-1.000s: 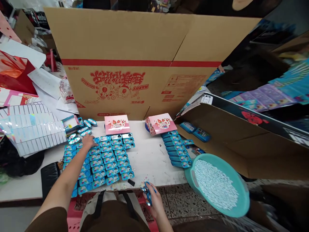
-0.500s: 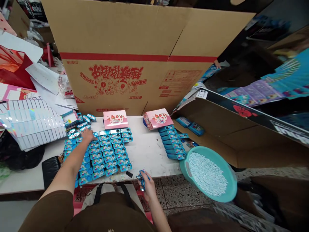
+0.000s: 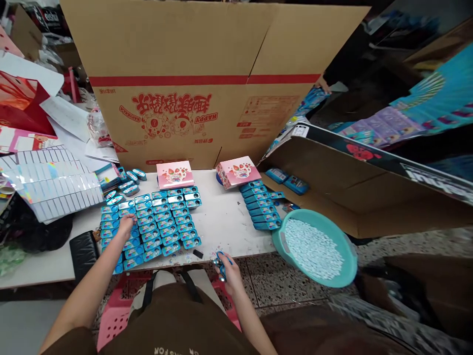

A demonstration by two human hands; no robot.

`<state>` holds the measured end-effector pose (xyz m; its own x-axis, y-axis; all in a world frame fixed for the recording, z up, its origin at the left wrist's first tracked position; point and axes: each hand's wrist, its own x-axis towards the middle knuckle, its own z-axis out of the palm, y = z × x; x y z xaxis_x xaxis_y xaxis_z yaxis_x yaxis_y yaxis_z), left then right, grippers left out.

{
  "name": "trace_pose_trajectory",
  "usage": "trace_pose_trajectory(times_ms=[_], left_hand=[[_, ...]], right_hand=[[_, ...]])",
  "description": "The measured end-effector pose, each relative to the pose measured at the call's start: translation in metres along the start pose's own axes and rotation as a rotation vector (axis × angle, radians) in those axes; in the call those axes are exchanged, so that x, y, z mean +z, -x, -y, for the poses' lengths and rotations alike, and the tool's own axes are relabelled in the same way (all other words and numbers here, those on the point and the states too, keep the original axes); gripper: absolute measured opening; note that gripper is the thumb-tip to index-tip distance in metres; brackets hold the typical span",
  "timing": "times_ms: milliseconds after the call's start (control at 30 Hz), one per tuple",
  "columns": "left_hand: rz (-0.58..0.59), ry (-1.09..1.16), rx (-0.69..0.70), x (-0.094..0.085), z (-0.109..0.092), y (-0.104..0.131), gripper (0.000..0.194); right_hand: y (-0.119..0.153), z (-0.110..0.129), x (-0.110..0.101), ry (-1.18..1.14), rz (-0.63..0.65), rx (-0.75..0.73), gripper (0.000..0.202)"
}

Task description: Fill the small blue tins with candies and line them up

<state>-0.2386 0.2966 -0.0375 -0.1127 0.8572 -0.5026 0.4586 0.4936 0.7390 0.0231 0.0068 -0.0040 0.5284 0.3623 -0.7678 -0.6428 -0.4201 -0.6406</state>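
Rows of small blue tins [image 3: 162,222] lie packed on the white table [image 3: 225,224]. My left hand [image 3: 125,225] rests flat on the left part of these rows, fingers spread over the tins. My right hand [image 3: 228,272] is at the table's front edge, fingers closed on a small blue tin [image 3: 221,261]. A second stack of blue tins [image 3: 260,207] lies to the right. Two pink boxes [image 3: 175,174] [image 3: 237,171] stand at the back of the table.
A teal basin [image 3: 342,278] full of small white pieces sits at the table's right corner. A large printed carton [image 3: 207,84] walls the back; an open carton [image 3: 351,192] lies right. Silver sheets [image 3: 51,182], papers and a black wallet [image 3: 84,249] crowd the left. Pink stool below.
My left hand has drawn back from the far left corner of the tin rows toward me, onto nearer tins. The right hand has stayed at the table edge with its tin.
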Motion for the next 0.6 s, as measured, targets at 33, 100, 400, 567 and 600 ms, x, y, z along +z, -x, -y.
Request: trace_pose_trajectory(times_ms=[33, 100, 400, 567, 600], left_hand=[[0.029, 0.029, -0.022, 0.002, 0.002, 0.005, 0.015], [0.067, 0.071, -0.045, 0.008, 0.002, 0.012, 0.018], [0.012, -0.268, 0.182, 0.03, -0.022, -0.001, 0.011], [-0.003, -0.413, 0.209, 0.044, -0.019, -0.018, 0.018], [-0.022, -0.419, 0.212, 0.046, -0.018, -0.02, 0.017]], right_hand=[[0.0, 0.001, 0.001, 0.0, -0.001, 0.0, 0.047], [0.001, 0.002, 0.002, 0.004, 0.006, -0.001, 0.046], [0.005, -0.002, -0.007, -0.028, 0.014, 0.002, 0.047], [0.009, -0.003, -0.021, -0.064, -0.013, 0.006, 0.043], [0.01, -0.004, -0.023, -0.062, -0.013, 0.008, 0.042]])
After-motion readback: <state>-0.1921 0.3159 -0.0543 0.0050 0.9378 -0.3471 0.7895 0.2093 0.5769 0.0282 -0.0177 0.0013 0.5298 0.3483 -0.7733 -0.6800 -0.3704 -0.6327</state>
